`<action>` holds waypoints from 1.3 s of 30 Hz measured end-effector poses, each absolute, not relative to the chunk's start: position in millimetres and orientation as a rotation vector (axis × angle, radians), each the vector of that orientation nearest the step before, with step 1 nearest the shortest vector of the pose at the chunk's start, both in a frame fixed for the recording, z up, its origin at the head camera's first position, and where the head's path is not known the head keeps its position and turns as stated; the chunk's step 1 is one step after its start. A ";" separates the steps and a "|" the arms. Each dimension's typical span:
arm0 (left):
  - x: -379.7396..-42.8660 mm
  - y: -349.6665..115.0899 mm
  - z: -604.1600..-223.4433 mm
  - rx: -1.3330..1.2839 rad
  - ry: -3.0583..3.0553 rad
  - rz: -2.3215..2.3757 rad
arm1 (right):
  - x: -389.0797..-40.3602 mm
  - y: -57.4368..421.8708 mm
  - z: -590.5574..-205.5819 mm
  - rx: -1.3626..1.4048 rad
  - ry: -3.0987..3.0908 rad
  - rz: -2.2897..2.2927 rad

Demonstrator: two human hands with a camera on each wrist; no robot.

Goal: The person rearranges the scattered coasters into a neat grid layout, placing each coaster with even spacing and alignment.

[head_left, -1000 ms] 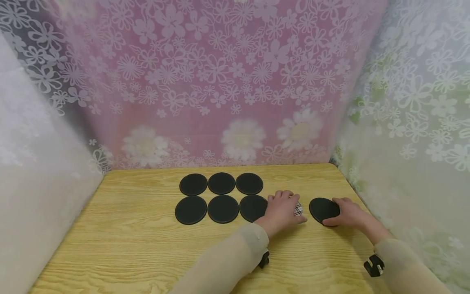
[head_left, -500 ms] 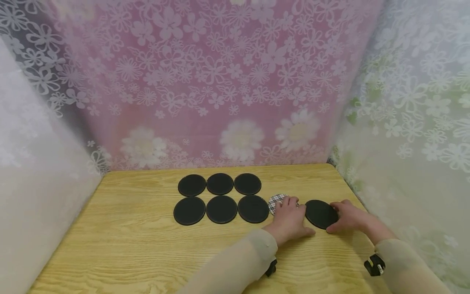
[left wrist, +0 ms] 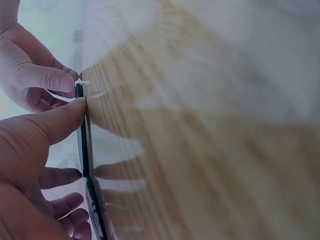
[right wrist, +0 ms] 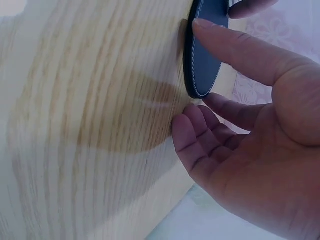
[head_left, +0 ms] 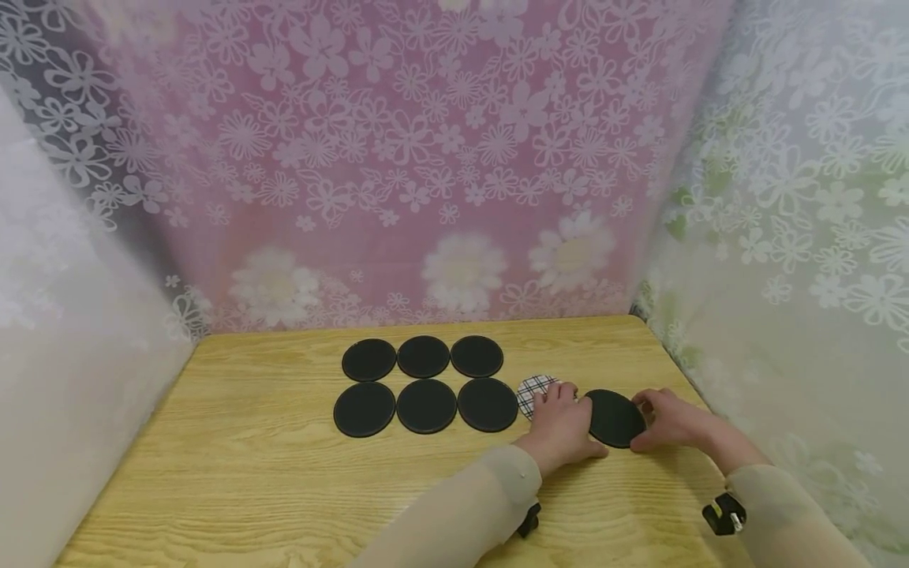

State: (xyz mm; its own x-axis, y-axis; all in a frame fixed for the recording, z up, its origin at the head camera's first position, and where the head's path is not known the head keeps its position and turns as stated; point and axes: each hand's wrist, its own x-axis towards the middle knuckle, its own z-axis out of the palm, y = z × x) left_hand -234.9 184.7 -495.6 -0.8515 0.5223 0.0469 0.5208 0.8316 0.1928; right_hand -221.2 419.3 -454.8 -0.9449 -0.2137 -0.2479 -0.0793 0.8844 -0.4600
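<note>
A black round coaster [head_left: 615, 420] lies between my hands on the right side of the table. My right hand [head_left: 671, 418] pinches its right edge with thumb and index finger. White stitching along that coaster's rim [right wrist: 207, 65] shows in the right wrist view. My left hand [head_left: 564, 430] has its thumb and index finger at the coaster's left side. Its other fingers reach over a plaid black-and-white coaster [head_left: 531, 392], partly hiding it. In the left wrist view, the two coasters meet edge to edge by the left index fingertip.
Several black coasters lie in two rows: a far row [head_left: 423, 356] of three and a near row [head_left: 426, 406] of three. The plaid coaster continues the near row. Floral cloth [head_left: 454, 173] hangs behind the wooden table [head_left: 248, 473] and along both sides.
My right hand has slid the black coaster left, toward the plaid one. My left hand has shifted right, uncovering part of the plaid coaster, its thumb and index finger now at the black coaster.
</note>
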 end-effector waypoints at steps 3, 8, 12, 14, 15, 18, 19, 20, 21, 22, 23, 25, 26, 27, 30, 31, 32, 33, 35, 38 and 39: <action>-234.0 185.4 -495.2 0.800 3.007 0.302 | -222.1 417.8 -453.9 -0.189 2.713 -0.714; -231.9 184.7 -491.1 0.741 3.031 0.251 | -221.8 415.8 -452.3 -0.098 2.631 -0.823; -231.7 185.1 -492.2 0.734 3.029 0.247 | -220.3 415.2 -450.9 -0.021 2.587 -0.897; -232.0 185.3 -493.3 0.733 3.027 0.255 | -219.7 415.3 -450.3 -0.001 2.562 -0.974; -232.0 185.2 -493.5 0.732 3.031 0.259 | -219.7 415.7 -450.4 0.004 2.548 -1.017; -232.6 184.9 -494.5 0.735 3.033 0.265 | -219.1 418.1 -452.2 0.042 2.490 -1.164; -233.1 184.9 -495.0 0.738 3.029 0.268 | -218.8 419.5 -453.3 0.048 2.475 -1.200; -233.6 184.8 -495.3 0.744 3.025 0.270 | -218.6 421.1 -454.8 0.065 2.457 -1.237; -234.2 184.5 -495.5 0.750 3.024 0.273 | -218.1 422.9 -456.0 0.074 2.436 -1.270; -235.1 184.1 -495.7 0.756 3.020 0.285 | -217.8 424.7 -457.2 0.082 2.414 -1.306; -235.9 183.5 -495.5 0.763 3.018 0.294 | -217.5 426.4 -458.0 0.093 2.392 -1.342; -237.8 181.6 -494.5 0.777 3.008 0.340 | -217.1 429.2 -458.5 0.104 2.350 -1.409; -238.7 180.2 -493.4 0.782 3.007 0.363 | -217.2 430.4 -458.0 0.104 2.335 -1.434; -239.9 179.1 -492.7 0.787 3.006 0.397 | -217.3 431.2 -456.8 0.099 2.324 -1.455; -243.7 175.6 -490.5 0.804 2.996 0.482 | -219.2 431.7 -453.1 0.104 2.309 -1.496; -245.1 174.3 -489.7 0.809 2.995 0.504 | -220.1 430.8 -451.7 0.111 2.309 -1.506; -246.6 172.9 -488.7 0.813 2.996 0.518 | -221.4 430.0 -450.7 0.108 2.314 -1.509; -248.6 171.6 -487.9 0.816 2.997 0.534 | -222.8 428.7 -449.6 0.110 2.317 -1.513; -251.8 167.8 -484.9 0.816 2.994 0.556 | -225.7 425.4 -447.3 0.116 2.327 -1.517; -257.9 161.7 -480.9 0.803 2.985 0.592 | -231.2 418.9 -444.3 0.109 2.343 -1.519; -260.3 159.8 -480.2 0.793 2.984 0.602 | -233.1 416.3 -443.2 0.108 2.348 -1.520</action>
State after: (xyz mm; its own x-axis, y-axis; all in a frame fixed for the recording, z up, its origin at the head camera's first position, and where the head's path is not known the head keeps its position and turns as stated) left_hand -260.3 159.8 -480.2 -0.8728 0.4775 0.1006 0.4792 0.7995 0.3622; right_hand -233.1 416.3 -443.2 -0.9391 -0.1192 -0.3222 0.2452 0.4242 -0.8717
